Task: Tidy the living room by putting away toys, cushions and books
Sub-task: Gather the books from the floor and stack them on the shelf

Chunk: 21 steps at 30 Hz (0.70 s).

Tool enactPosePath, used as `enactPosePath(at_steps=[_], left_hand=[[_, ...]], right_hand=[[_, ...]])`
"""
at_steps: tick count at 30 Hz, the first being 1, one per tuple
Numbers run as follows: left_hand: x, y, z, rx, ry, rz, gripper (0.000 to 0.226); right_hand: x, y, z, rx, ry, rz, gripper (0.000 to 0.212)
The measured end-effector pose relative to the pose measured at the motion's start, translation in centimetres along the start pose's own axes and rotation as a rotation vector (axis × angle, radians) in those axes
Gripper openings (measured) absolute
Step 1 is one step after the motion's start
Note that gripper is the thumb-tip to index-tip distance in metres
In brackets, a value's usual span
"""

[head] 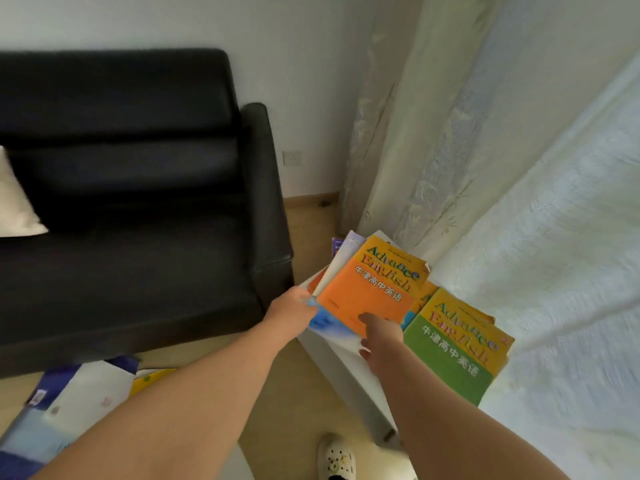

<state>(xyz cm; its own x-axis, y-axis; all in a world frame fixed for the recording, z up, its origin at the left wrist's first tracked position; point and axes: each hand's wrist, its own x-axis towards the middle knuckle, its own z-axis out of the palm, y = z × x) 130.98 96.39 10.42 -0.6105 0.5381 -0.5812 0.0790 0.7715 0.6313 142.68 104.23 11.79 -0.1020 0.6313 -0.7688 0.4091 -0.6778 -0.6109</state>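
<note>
An orange "Advance with English" book [374, 289] tops a loose stack of books over a white shelf top [349, 362] beside the curtain. My left hand [291, 308] grips the stack's near left edge. My right hand [382, 339] holds the stack's near right corner, thumb on the orange cover. A green and yellow book [453, 355] lies flat on the shelf top just right of the stack. More books and papers [76, 396] lie on the floor at the lower left. A white cushion [15, 206] sits on the sofa's left.
A black leather sofa [138, 202] fills the left, its armrest close to the white shelf. Pale curtains [485, 150] hang along the right. Wooden floor [294, 410] runs between sofa and shelf. A white shoe [336, 459] shows at the bottom.
</note>
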Motion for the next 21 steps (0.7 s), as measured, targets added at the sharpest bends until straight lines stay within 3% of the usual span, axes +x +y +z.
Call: enactPosePath(at_steps=[8, 13, 21], left_hand=[[-16.2, -12.1, -5.1, -0.094, 0.132, -0.056, 0.041], [-24.6, -19.4, -6.3, -0.162, 0.196, -0.132, 0.032], [-37.7, -30.6, -3.3, -0.275, 0.219, -0.124, 0.019]], right_hand=[[-15.7, 12.6, 1.5, -0.130, -0.130, 0.008, 0.005], [-23.5, 20.2, 2.0, -0.216, -0.197, -0.038, 0.042], [-31.6, 32.7, 1.7, -0.296, -0.340, -0.061, 0.023]])
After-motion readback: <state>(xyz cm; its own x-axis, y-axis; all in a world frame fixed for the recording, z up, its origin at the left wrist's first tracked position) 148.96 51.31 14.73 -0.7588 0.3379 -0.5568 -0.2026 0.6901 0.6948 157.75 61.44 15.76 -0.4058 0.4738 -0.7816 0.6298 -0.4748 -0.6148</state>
